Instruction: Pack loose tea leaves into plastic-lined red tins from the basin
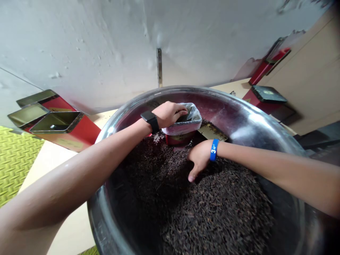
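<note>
A big steel bowl (247, 117) in front of me is heaped with dark loose tea leaves (212, 209). Standing in the leaves at the far side is a red tin (177, 139) lined with a clear plastic bag (191, 119). My left hand (169, 114), a black watch on its wrist, grips the near rim of the bag and tin. My right hand (198, 161), with a blue wristband, is dug down into the leaves just right of the tin, fingers curled and partly buried.
Three open red tins (57, 125) lie tipped at the left on the pale tabletop (57, 156). More red tins with dark lids (265, 95) stand at the back right by a beige cabinet. A grey wall rises behind. Green patterned matting (13, 159) shows lower left.
</note>
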Tool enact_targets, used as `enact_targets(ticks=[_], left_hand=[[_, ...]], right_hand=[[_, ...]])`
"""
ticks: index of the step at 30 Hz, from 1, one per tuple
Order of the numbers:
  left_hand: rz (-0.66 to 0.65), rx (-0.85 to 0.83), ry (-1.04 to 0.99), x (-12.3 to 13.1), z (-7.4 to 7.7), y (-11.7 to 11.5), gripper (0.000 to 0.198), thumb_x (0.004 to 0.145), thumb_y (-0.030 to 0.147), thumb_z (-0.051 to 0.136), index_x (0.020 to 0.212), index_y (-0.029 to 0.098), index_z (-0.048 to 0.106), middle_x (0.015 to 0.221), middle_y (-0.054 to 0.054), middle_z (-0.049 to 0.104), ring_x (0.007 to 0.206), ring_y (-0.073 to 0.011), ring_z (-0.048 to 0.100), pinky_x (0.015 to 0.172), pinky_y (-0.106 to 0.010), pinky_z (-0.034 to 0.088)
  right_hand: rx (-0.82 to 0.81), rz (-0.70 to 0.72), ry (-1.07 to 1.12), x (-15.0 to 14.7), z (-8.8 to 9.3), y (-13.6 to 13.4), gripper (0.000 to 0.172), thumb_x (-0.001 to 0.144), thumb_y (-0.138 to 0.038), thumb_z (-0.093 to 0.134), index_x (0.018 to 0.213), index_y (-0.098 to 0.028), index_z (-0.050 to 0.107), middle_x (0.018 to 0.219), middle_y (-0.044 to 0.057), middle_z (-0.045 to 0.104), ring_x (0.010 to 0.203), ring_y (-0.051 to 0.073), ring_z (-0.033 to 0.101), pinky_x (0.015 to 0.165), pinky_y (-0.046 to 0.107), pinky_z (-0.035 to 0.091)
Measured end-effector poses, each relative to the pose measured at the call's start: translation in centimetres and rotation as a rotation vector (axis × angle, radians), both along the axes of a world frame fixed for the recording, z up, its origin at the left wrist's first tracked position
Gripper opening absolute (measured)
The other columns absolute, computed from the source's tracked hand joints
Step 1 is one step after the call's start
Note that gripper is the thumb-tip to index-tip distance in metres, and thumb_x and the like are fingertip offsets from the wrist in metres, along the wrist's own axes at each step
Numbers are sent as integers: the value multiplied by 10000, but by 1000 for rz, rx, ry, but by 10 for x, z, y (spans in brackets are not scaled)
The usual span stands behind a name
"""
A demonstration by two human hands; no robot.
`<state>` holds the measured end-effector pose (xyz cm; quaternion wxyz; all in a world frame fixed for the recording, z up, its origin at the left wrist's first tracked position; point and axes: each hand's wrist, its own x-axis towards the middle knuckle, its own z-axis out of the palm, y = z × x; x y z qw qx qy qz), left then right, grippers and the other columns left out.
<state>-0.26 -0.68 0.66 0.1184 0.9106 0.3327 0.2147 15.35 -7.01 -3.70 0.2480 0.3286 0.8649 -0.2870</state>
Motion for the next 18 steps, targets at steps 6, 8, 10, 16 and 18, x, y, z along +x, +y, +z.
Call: enact_targets(ticks=[6, 8, 10, 16, 18], left_hand=[[-6, -11, -22, 1, 1, -3, 288, 839, 234, 450, 1097, 206, 576, 1005, -38, 645, 905, -137, 579, 821, -264, 406], [-14, 32, -37, 1, 2, -3, 275, 846, 242, 445, 1077, 201, 587, 1038, -40, 630, 944, -138, 563, 856, -271, 401], [4, 115, -76, 0, 1, 0, 266, 855, 246, 424, 1044, 189, 602, 1079, -47, 607, 995, -138, 536, 904, -273, 380], [304, 146, -161, -11, -13, 25, 350, 813, 294, 453, 1088, 117, 577, 1049, -95, 615, 956, -184, 548, 860, -293, 405], [328, -13, -92, -15, -16, 31, 369, 820, 357, 416, 997, 115, 631, 913, -89, 656, 814, -182, 580, 724, -281, 432]], right_hand=[[-273, 143, -89, -7, 10, -15, 614, 439, -636, 671, 809, -145, 663, 761, 31, 640, 730, 180, 576, 643, 259, 409], [-387, 202, -15, -11, 11, -22, 608, 467, -610, 677, 873, -157, 654, 821, 23, 644, 759, 169, 577, 653, 239, 409], [-405, 271, 16, -14, 14, -27, 590, 503, -592, 672, 899, -156, 644, 829, 26, 640, 746, 160, 569, 639, 231, 405], [-186, 263, 237, -11, 45, -19, 368, 716, -478, 566, 890, -158, 616, 760, 12, 609, 661, 114, 520, 593, 208, 371], [-61, 201, 324, -5, 62, -13, 308, 753, -433, 543, 886, -163, 605, 763, 7, 605, 663, 107, 513, 608, 207, 366]])
